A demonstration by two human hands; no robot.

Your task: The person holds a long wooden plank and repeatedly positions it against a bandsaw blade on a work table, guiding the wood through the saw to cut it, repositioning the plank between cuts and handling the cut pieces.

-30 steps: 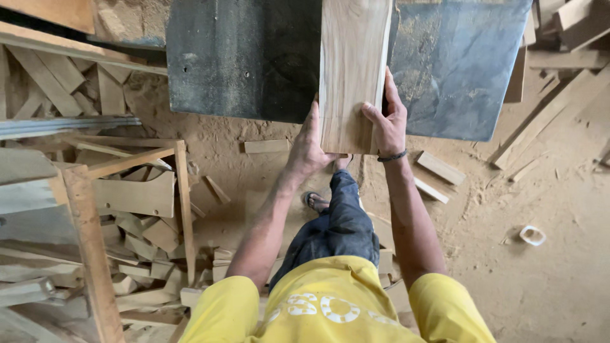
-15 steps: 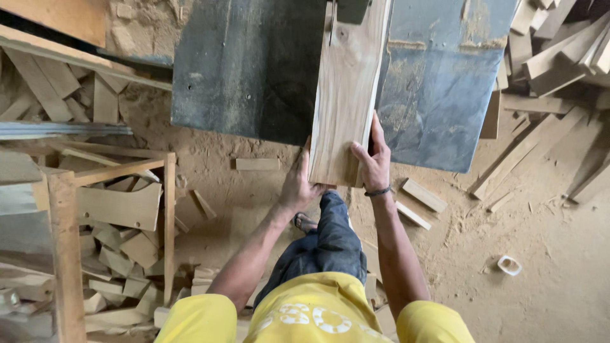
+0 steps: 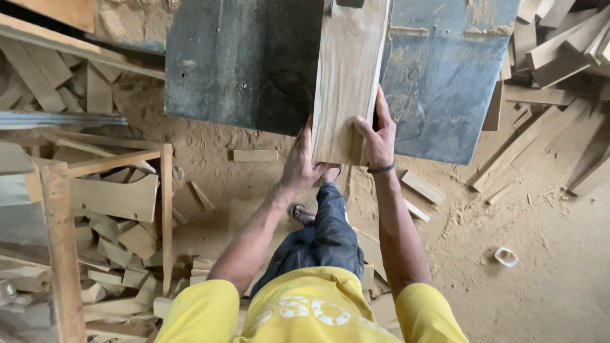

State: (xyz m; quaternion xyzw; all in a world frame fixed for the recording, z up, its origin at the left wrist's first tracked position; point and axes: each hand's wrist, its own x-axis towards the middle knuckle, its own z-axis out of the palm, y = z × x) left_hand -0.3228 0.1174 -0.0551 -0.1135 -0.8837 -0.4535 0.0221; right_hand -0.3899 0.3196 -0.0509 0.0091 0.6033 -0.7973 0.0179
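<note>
the wooden plank lay flat on the dark metal table, running lengthwise away from the person, its near end jutting just past the table's front edge. the left hand cupped the plank's near left corner, fingers curled under the end and thumb up along the side edge. the right hand pressed against the right edge near the same end, fingers spread over the top face and thumb along the side; a dark band sat on that wrist. both hands were closed on the plank, one at each side. at the plank's far end a small dark metal part touched it at the top of the view; what it was could not be told. the right half of the table was bluish and dusted with sawdust. below, the sandy floor was strewn with wood offcuts, and a small white ring-shaped thing lay well apart to the right. on the left stood a wooden frame with stacked scrap pieces behind it. the person wore a yellow shirt and dark trousers.
</note>
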